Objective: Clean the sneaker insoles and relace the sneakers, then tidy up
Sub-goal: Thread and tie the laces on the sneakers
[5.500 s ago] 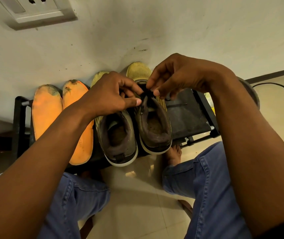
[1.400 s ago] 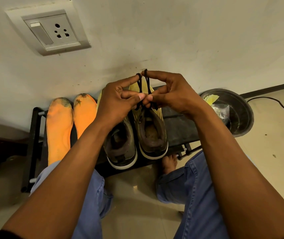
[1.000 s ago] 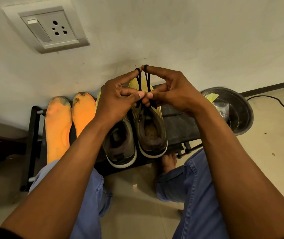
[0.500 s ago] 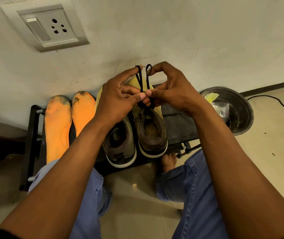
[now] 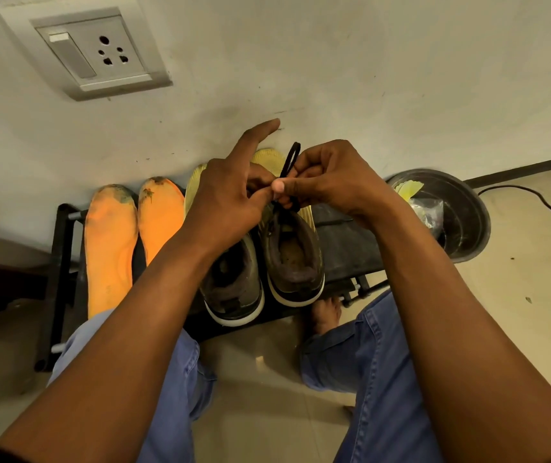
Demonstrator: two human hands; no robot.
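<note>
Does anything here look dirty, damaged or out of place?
Yes. The two orange insoles lying on the black rack beside the sneakers carry dark grime at their toe ends. The wall is scuffed just above the shoes. Nothing looks spilled or broken.

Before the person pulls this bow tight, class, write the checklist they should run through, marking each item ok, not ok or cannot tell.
1. Lace loop held: ok, the right hand pinches it upright.
2. Left hand on the lace: cannot tell, its thumb meets the right thumb at the knot, the index finger points away.
3. Second loop formed: cannot tell, only one shows above the fingers.
4. Right sneaker steady on the rack: ok.
5. Left sneaker laced: cannot tell, the arm hides it.
6. Orange insoles back in the sneakers: not ok, both lie on the rack.
</note>
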